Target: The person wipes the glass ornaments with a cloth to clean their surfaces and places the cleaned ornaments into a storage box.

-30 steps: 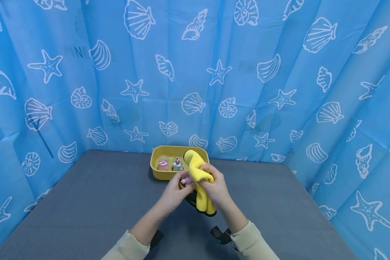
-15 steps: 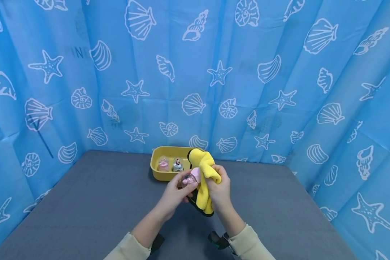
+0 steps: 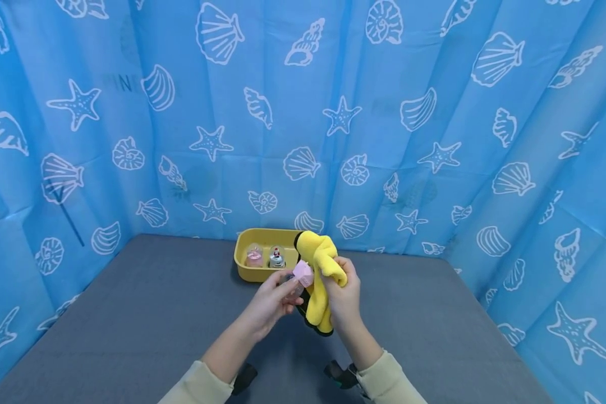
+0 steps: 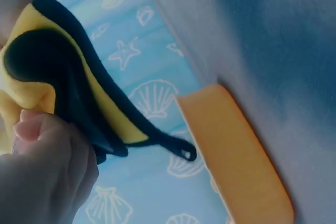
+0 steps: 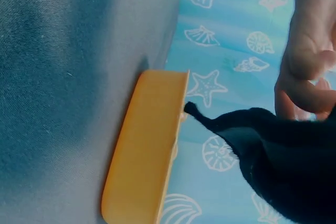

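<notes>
My left hand (image 3: 266, 307) grips a small snow globe with a pink base (image 3: 303, 273). The globe is tipped so that its base points up and to the right, and fingers cover part of the clear dome. Bunched in my right hand (image 3: 347, 294) is a yellow cloth (image 3: 315, 307) with a dark backing and black edging. It hangs right beside the globe in the head view; whether they touch, I cannot tell. The left wrist view shows the dark side of the cloth (image 4: 73, 93) and a hanging loop at its corner, while the globe is hidden there.
Behind the hands, a yellow tray (image 3: 252, 275) stands on the grey table (image 3: 146, 314). In it are a pink snow globe (image 3: 254, 256) and a silver-based snow globe (image 3: 276, 258). A blue shell-print curtain (image 3: 303, 129) encloses the table at the back and sides.
The globe has turned in my left hand, so its pink base now shows at the top. My right hand has drawn the cloth slightly to the right, off the globe.
</notes>
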{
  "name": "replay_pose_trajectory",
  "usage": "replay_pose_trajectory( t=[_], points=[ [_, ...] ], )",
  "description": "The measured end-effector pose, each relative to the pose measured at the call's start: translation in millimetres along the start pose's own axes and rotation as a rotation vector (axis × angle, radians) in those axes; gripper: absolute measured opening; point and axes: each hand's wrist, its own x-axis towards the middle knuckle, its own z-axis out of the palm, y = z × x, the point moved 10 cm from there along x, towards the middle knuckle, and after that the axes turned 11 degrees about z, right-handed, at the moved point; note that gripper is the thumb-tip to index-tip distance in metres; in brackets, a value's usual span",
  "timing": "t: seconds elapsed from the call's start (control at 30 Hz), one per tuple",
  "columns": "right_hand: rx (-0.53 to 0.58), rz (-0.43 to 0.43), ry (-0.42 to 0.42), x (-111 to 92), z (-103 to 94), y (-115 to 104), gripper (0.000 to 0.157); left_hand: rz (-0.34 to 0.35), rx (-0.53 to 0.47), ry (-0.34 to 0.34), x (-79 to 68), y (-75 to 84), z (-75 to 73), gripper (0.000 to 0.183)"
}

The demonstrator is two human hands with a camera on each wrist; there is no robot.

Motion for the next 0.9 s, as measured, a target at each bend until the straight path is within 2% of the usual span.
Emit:
replay_pose_trajectory(
  t=[0.13,0.23,0.33,0.47,0.53,0.67,0.77,0.9],
  points=[
    [0.015,-0.003,-0.051,-0.3,0.5,-4.2,0.017,0.07,0.161,0.031,-0.3,8.8,-4.3,0.049],
    [-0.018,0.003,-0.149,-0.7,7.9,-6.3,0.033,0.128,0.258,0.047,-1.2,17.1,-4.7,0.048],
    [-0.088,0.039,-0.257,-0.3,18.0,-2.7,0.046,0.173,0.304,0.056,-2.2,23.5,-3.3,0.048],
    [-0.172,0.087,-0.338,0.6,26.3,3.4,0.039,0.227,0.325,0.062,-3.2,29.4,-1.5,0.047],
    [-0.189,0.106,-0.337,0.9,26.9,4.8,0.033,0.255,0.333,0.059,-3.7,31.4,-0.6,0.046],
    [-0.211,0.117,-0.268,3.2,23.6,8.0,0.02,0.278,0.368,0.061,-5.1,32.7,0.2,0.044],
    [-0.227,0.082,-0.207,4.6,19.7,9.4,0.015,0.262,0.366,0.066,-5.9,30.5,0.3,0.046],
    [-0.212,0.03,-0.144,3.5,15.5,7.8,0.014,0.205,0.35,0.091,-5.0,23.7,-1.7,0.051]
  ],
)
